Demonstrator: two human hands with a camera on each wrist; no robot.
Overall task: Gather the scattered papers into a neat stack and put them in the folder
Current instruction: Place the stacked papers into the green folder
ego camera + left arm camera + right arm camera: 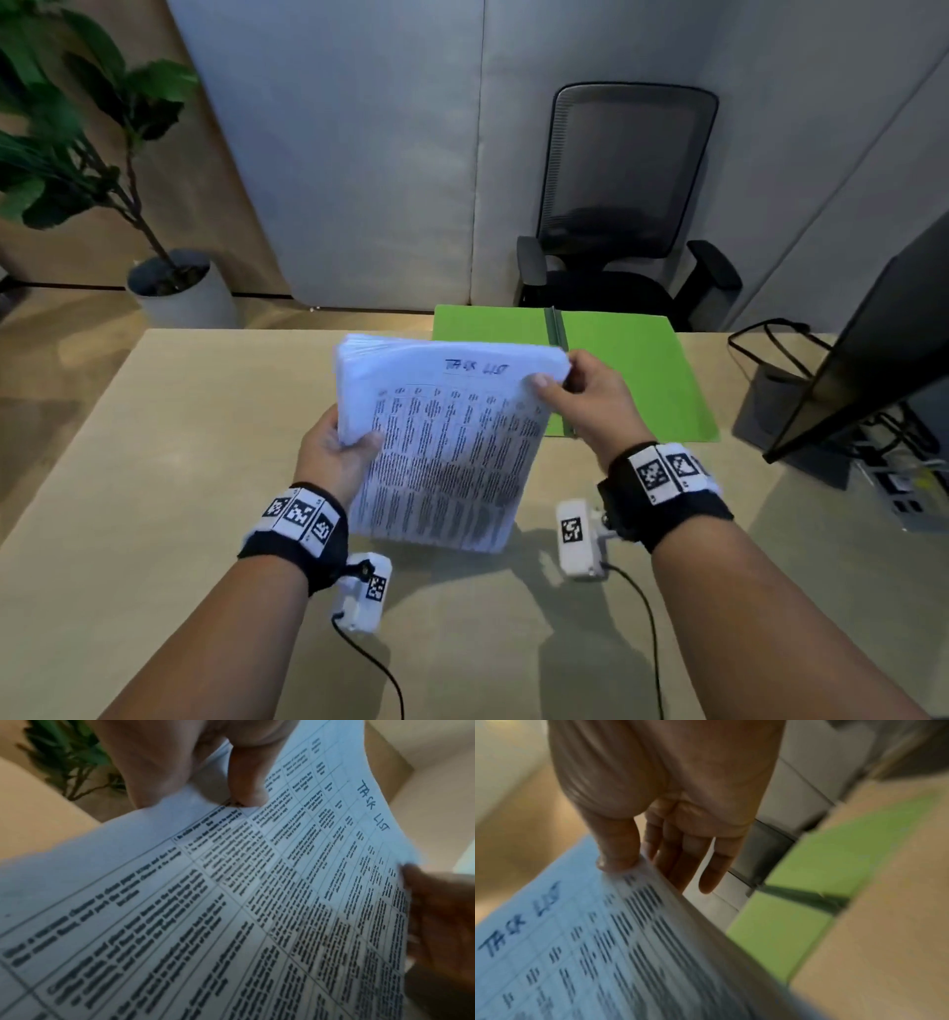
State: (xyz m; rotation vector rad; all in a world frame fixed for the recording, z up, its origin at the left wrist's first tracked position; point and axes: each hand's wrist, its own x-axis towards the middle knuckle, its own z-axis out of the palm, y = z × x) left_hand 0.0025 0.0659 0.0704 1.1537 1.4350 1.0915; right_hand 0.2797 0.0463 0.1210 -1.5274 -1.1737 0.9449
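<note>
papers (441,442), stacked, pinched by left hand (334,457) and right hand (595,395). green folder (642,360) lies open just beyond, to the far right, nearer the right hand.

Head overhead; wrists close on papers (441,442)

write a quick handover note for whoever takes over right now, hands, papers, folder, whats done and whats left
Left hand: grips the stack of white printed papers at its left edge.
Right hand: pinches the stack's top right corner.
The stack is held tilted above the beige table; its top sheet reads "TASK LIST".
The green paper folder lies open behind it.
Done: papers gathered.
Left: square the edges, lay the stack in the folder.
</note>
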